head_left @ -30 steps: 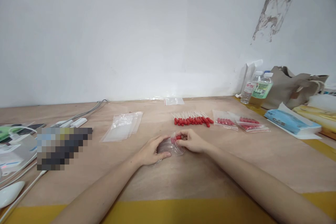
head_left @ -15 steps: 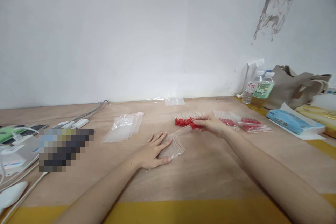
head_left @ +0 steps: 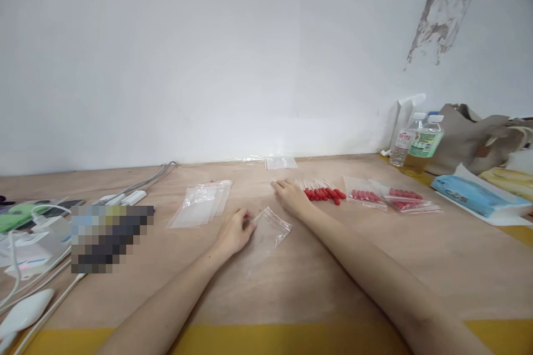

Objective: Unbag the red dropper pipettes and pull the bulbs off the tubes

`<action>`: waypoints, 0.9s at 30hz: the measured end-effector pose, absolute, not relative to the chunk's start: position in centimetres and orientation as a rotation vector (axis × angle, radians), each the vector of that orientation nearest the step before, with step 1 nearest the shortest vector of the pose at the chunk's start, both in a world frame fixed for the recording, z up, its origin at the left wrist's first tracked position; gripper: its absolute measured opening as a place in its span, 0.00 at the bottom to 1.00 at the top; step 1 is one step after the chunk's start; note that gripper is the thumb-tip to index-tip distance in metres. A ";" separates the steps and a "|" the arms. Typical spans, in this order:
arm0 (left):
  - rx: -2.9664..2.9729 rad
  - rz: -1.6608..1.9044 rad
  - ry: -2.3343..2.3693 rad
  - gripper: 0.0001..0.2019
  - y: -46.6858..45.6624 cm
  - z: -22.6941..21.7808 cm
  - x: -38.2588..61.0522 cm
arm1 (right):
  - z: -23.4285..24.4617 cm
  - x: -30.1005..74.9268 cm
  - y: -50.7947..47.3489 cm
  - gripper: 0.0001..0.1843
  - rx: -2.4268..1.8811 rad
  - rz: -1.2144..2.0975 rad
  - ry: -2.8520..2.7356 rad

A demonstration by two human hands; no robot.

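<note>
My left hand [head_left: 234,233] pinches the near-left edge of a small clear zip bag [head_left: 272,230] that lies on the wooden table [head_left: 333,266]. A little farther back, my right hand [head_left: 291,197] lies on the left end of a row of red-tipped sticks [head_left: 325,193]. Its fingers are pressed together and point left, and whatever they hold is hidden. The rest of the row shows to the right of that hand.
A stack of empty clear bags [head_left: 202,202] lies left of my hands. Two filled bags [head_left: 366,197] [head_left: 410,201] lie right of the sticks. Bottles [head_left: 416,141], a grey cloth bag [head_left: 470,136] and a blue tissue pack [head_left: 470,194] stand far right. Cables and chargers [head_left: 125,197] crowd the left.
My right hand left the zip bag, reached to the row of sticks and now covers its left end. My left hand went from lying flat on the bag to pinching its edge.
</note>
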State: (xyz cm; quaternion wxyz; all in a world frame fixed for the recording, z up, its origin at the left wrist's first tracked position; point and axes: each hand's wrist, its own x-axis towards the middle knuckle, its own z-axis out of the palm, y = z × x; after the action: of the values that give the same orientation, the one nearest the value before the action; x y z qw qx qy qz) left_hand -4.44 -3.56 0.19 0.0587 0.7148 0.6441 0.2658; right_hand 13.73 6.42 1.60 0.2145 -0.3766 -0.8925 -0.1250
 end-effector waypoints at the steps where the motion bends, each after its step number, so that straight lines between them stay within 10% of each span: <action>1: 2.143 0.805 1.945 0.09 -3.5 0.1 -4.7 | 1.3 13.2 6.5 0.15 -1.062 -0.400 -2.517; 27: 2.017 0.824 2.698 0.12 -0.1 0.7 -15.0 | 0.5 28.9 5.9 0.15 -1.602 -0.379 -2.050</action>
State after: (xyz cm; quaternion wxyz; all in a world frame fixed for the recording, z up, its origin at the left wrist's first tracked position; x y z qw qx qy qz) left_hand -14.97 -0.09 0.70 -0.1624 0.5740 0.7676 0.2343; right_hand 28.88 5.89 0.48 0.2536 -0.5893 -0.7543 -0.1393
